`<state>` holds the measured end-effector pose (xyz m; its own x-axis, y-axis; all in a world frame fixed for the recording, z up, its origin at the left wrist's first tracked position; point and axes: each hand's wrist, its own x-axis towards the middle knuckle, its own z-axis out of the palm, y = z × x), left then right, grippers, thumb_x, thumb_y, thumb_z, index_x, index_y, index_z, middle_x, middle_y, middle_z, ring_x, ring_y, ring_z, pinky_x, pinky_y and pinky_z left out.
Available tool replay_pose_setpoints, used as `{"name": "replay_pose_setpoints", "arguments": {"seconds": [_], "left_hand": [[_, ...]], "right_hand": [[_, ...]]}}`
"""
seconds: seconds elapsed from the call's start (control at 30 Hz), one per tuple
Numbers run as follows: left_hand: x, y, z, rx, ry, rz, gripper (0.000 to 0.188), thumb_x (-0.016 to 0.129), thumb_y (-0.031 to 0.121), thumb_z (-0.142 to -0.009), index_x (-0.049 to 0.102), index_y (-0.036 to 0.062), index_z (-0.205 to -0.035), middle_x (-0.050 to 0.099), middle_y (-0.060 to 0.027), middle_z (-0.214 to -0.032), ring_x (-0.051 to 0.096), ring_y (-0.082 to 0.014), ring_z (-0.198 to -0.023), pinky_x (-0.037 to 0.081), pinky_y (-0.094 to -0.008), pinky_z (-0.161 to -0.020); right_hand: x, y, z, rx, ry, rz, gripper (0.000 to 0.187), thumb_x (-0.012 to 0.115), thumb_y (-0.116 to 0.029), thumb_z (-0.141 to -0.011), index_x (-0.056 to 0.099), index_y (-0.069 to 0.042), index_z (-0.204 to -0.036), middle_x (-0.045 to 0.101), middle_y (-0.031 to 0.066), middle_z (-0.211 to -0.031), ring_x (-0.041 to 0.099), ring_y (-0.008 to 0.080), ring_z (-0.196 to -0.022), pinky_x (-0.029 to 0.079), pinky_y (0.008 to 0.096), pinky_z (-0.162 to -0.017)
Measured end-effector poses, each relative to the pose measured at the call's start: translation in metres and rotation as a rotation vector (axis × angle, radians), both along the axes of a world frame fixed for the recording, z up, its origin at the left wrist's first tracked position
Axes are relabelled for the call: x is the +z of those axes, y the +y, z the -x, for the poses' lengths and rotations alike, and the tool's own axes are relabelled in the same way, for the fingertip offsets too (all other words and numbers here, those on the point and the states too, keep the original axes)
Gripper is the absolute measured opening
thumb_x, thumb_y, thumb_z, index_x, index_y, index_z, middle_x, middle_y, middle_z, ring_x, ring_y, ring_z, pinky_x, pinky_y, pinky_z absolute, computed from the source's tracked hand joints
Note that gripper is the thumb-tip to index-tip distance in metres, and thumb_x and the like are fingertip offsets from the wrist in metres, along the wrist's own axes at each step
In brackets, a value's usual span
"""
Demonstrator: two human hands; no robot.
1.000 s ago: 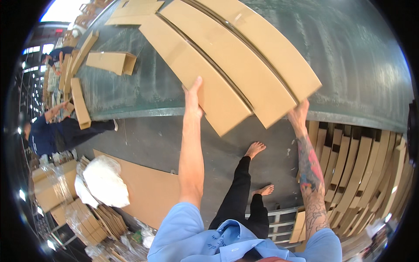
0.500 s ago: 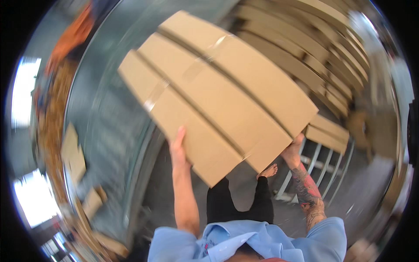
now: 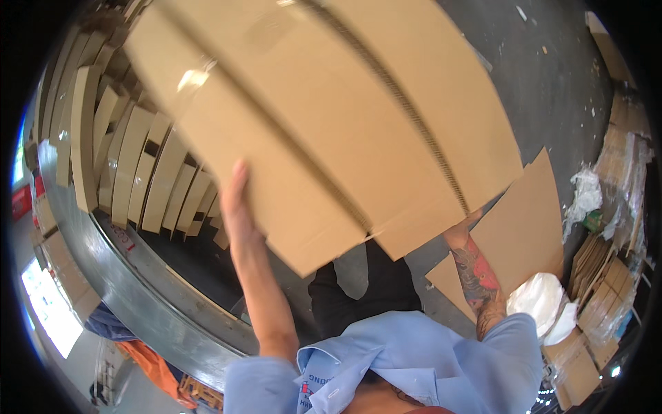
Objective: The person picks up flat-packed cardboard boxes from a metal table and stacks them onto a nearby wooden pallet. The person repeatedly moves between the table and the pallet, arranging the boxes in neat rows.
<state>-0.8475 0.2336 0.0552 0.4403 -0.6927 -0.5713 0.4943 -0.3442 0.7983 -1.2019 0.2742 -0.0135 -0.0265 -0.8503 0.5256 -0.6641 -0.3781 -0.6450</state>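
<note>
A large brown cardboard piece [image 3: 338, 131] fills the upper middle, tilted up and away from me. It has three long panels side by side, with dark lines between them and pieces of shiny clear tape across. My left hand [image 3: 238, 210] is closed on its left edge, thumb up along the side and the other fingers hidden behind. My right hand [image 3: 460, 233] grips the near right edge from below; most of its fingers are out of sight under the cardboard.
At left, several cardboard pieces [image 3: 131, 165] stand in a row beside a curved metal surface [image 3: 138, 276]. Below my right arm a flat cardboard sheet [image 3: 524, 214] lies on the floor. White plastic wrapping [image 3: 536, 303] and stacked folded cartons [image 3: 600, 283] are at right.
My body has turned: the row of cardboard now shows at left instead of right, and the floor with a loose sheet at right. Both hands keep hold of the cardboard piece, now nearer the top.
</note>
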Motion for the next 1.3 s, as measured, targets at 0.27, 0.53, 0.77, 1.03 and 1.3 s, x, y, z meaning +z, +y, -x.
{"name": "replay_pose_setpoints", "arguments": {"seconds": [0.27,0.53,0.77,1.03,1.3], "left_hand": [[-0.212,-0.209,0.124,-0.783,0.188,-0.094,0.074,0.078,0.030,-0.086,0.039,0.0037,-0.143,0.059,-0.0195,-0.130,0.064,-0.0283,-0.115,0.058,-0.0435,-0.092],[-0.424,-0.278,0.146,-1.098,-0.107,-0.253,0.081,0.083,0.029,-0.082,0.038,0.0090,-0.146,0.058,-0.0170,-0.132,0.059,-0.0296,-0.124,0.055,-0.0483,-0.097],[-0.564,-0.215,0.081,-1.026,0.076,-0.393,0.059,0.074,0.010,-0.091,0.049,0.0056,-0.145,0.067,-0.0152,-0.124,0.064,-0.0247,-0.120,0.052,-0.0367,-0.102],[-0.592,-0.186,0.020,-0.987,-0.545,-0.191,0.046,0.063,0.011,-0.098,0.054,-0.0036,-0.141,0.062,-0.0190,-0.137,0.059,-0.0265,-0.128,0.047,-0.0366,-0.107],[-0.594,-0.127,0.032,-1.079,-1.020,-0.088,0.053,0.067,0.023,-0.093,0.056,-0.0046,-0.137,0.042,-0.0312,-0.152,0.041,-0.0438,-0.142,0.035,-0.0465,-0.117]], "right_hand": [[-0.140,-0.006,0.017,-0.617,-0.085,-0.161,0.026,0.072,-0.008,-0.087,0.057,0.001,-0.066,0.049,0.0092,-0.054,0.044,0.0182,-0.051,0.035,0.0301,-0.050],[-0.376,-0.034,-0.048,-0.808,-0.573,-0.383,0.013,0.071,-0.003,-0.088,0.072,0.008,-0.095,0.076,0.0143,-0.088,0.071,0.0194,-0.085,0.055,0.0363,-0.077],[-0.523,0.060,-0.102,-0.614,-0.369,-0.716,0.033,0.078,-0.021,-0.090,0.067,0.003,-0.110,0.073,0.0119,-0.105,0.069,0.0244,-0.098,0.055,0.0393,-0.085],[-0.574,0.053,-0.176,-0.545,-0.492,-0.951,0.032,0.071,-0.023,-0.092,0.068,0.000,-0.115,0.070,0.0206,-0.112,0.063,0.0448,-0.106,0.048,0.0526,-0.092],[-0.586,0.042,-0.220,-0.235,-0.203,-1.019,0.065,0.067,-0.028,-0.095,0.043,0.005,-0.145,0.044,0.0341,-0.146,0.046,0.0515,-0.132,0.038,0.0550,-0.111]]}}
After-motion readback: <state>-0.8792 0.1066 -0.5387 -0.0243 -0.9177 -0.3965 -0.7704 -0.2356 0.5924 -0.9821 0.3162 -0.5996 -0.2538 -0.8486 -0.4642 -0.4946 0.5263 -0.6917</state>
